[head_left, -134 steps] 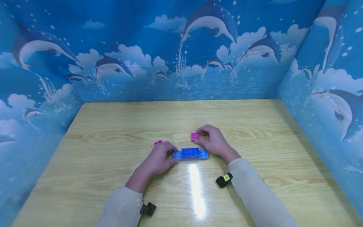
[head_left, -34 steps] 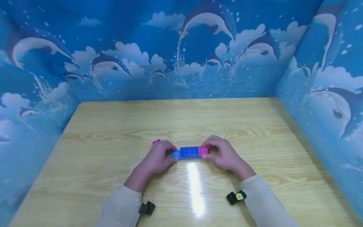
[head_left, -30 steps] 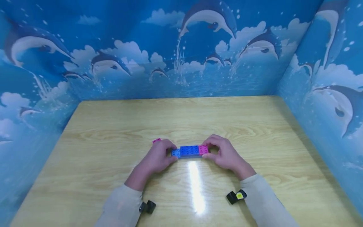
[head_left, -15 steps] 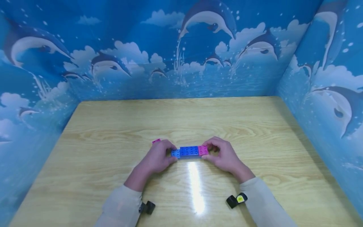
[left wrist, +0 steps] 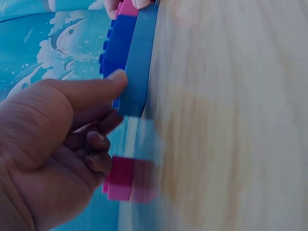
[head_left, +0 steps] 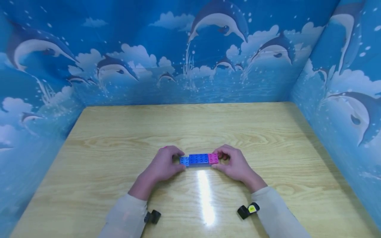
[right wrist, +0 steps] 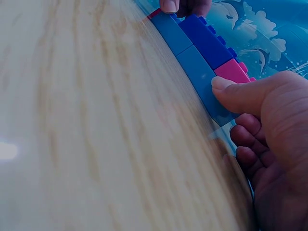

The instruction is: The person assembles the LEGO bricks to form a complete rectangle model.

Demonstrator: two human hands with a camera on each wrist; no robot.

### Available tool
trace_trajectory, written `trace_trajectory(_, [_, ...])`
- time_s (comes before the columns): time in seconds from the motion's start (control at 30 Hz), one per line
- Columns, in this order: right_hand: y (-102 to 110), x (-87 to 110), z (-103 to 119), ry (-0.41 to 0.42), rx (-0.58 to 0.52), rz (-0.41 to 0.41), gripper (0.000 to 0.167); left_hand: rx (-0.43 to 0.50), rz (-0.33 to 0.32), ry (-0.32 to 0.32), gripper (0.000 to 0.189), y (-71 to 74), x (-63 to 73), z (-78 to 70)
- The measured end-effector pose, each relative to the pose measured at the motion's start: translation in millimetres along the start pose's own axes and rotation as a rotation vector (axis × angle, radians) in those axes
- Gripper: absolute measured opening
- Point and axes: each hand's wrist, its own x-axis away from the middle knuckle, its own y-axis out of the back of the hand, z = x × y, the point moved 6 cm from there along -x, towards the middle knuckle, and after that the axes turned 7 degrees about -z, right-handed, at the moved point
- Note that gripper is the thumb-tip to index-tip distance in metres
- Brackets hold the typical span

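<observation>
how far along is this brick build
Looks done: the dark blue brick and one pink brick sit on the light blue base. In hand: left hand and right hand grip the base's ends. Remaining, probably: covering the bare left-end studs, perhaps with the loose pink brick near the left hand.

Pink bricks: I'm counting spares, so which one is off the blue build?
The loose pink brick beside the left hand: it stands apart, while the other pink brick sits on the light-blue base, against the dark blue brick.
</observation>
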Motion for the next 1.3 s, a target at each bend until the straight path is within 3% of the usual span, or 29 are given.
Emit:
trace_trajectory(0.23, [0.1, 0.9, -1.2, 0.007, 0.004, -0.012, 0.036, 0.014, -0.086, 0.030, 0.045, 17.4, -0.4, 8.3])
trace_trajectory(0.47, [-0.5, 2.3, -2.2, -0.007, -0.001, -0.012, 0.036, -0.037, -0.115, 0.024, 0.049, 29.5, -1.4, 20.4])
trace_trajectory(0.6, [-0.9, 2.7, -2.2, -0.009, -0.013, -0.012, 0.035, -0.049, -0.128, 0.054, 0.051, 34.1, -1.0, 28.1])
trace_trajectory(0.93, [-0.7, 2.0, -1.7, -0.003, -0.016, -0.016, 0.036, -0.088, -0.151, 0.140, 0.045, 35.9, -1.0, 45.6])
trace_trajectory(1.3, [-0.5, 1.3, -1.4, 0.003, -0.025, -0.018, 0.036, -0.091, -0.139, 0.187, 0.040, 34.1, -0.9, 47.8])
